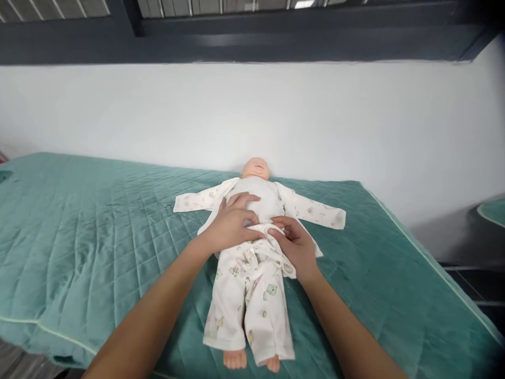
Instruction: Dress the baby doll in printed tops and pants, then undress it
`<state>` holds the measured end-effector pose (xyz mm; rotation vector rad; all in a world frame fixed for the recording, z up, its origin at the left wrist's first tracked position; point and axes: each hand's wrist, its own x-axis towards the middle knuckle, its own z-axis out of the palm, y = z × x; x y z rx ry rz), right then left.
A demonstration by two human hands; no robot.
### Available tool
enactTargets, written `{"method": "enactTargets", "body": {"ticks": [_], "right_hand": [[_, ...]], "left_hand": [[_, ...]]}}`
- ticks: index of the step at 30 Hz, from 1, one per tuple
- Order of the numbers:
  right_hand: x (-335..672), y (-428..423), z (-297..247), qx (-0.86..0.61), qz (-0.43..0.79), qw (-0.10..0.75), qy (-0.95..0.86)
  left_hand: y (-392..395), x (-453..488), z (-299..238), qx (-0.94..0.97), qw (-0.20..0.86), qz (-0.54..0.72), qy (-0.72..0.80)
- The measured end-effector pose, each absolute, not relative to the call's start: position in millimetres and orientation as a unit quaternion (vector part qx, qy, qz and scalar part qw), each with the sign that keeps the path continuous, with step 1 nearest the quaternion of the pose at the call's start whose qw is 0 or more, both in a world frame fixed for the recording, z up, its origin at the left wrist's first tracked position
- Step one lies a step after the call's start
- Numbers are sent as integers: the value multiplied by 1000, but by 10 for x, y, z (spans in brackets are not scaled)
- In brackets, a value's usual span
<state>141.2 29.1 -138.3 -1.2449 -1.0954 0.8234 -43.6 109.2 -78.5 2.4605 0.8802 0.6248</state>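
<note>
A baby doll [255,167] lies on its back on a green quilted mattress [98,221], head toward the wall. It wears white printed trousers [252,300] and an unfastened white printed top [315,211] spread to both sides, leaving its white torso bare. My left hand [232,223] rests flat on the doll's belly with fingers stretched out. My right hand [295,243] is at the waistband on the doll's left side, fingers curled around the bunched cloth there. Two bare feet stick out at the trouser ends.
The mattress runs left and right of the doll, its near edge at bottom left and its right edge sloping down at the right. A white wall stands just behind the doll's head. Another green mattress corner [493,210] shows at far right.
</note>
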Motion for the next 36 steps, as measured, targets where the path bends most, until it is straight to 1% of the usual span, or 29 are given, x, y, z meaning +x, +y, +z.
{"method": "enactTargets", "body": {"ticks": [2, 4, 9, 13, 17, 20, 22, 25, 28, 32, 34, 36], "right_hand": [[1413, 286, -1377, -541, 356, 600, -470], [1411, 286, -1359, -540, 358, 596, -476], [1423, 316, -1299, -556, 367, 581, -468], [1488, 331, -1308, -562, 391, 585, -434], [1547, 327, -1310, -568, 422, 563, -428], [1559, 314, -1273, -572, 417, 547, -447], [1563, 298, -1252, -565, 421, 544, -456], [1576, 276, -1255, -548, 454, 545, -443], [1584, 277, -1280, -526, 486, 580, -387], [1584, 318, -1292, -505, 495, 639, -304], [1584, 337, -1286, -516, 484, 646, -286], [1584, 344, -1279, -527, 471, 648, -285]], "left_hand": [[1120, -427, -790, 895, 249, 214, 301], [1142, -450, -834, 883, 282, 235, 293], [1183, -514, -995, 789, 398, 375, 281], [1248, -539, -1093, 652, 479, 480, 340], [1363, -591, -1194, 545, 510, 535, 397], [1420, -624, -1265, 444, 534, 566, 444], [1438, -644, -1293, 452, 531, 560, 448], [1456, -691, -1298, 549, 508, 508, 426], [1484, -757, -1278, 593, 503, 455, 434], [1521, -824, -1274, 664, 418, 402, 472], [1535, -837, -1293, 687, 380, 376, 492], [1548, -842, -1314, 693, 368, 350, 511]]}}
